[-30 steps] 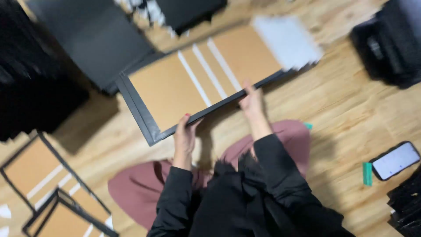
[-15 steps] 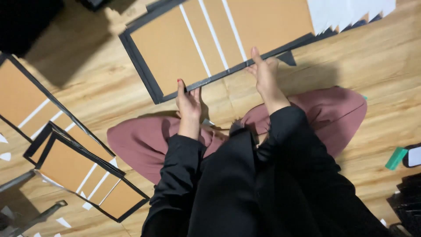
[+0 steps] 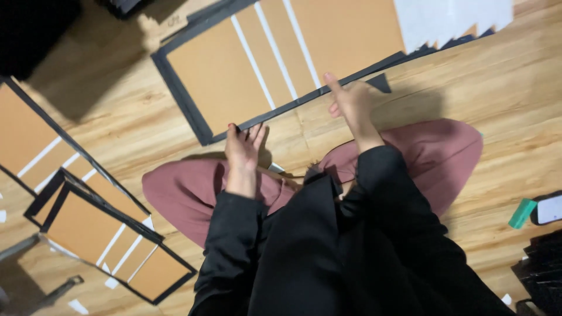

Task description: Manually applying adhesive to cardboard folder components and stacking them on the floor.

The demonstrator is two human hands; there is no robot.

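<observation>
Both hands are resting on the near edge of a black-framed brown panel that is lying flat on the wooden floor in front of a seated person. Left hand is sitting at the panel's near left corner, its fingers lying together and pointing forward with the fingertips touching the black border; whether it is pinching the edge or only pressing on it is not clear. Right hand is lying further along the same edge, fingers stretched out and close together, one fingertip reaching onto the black frame, palm partly turned up; it is not closing around anything that shows. The panel is showing three thin white strips running across its brown face, and a white sheet is lying over its far right end. The person is wearing black sleeves and dusty pink trousers, with the knees spreading out beneath the arms. Off to the left, well apart from the hands, more framed brown panels with white strips are lying stacked and overlapping on the floor. Near the right border a small green object is lying just beside a phone with a lit screen.
</observation>
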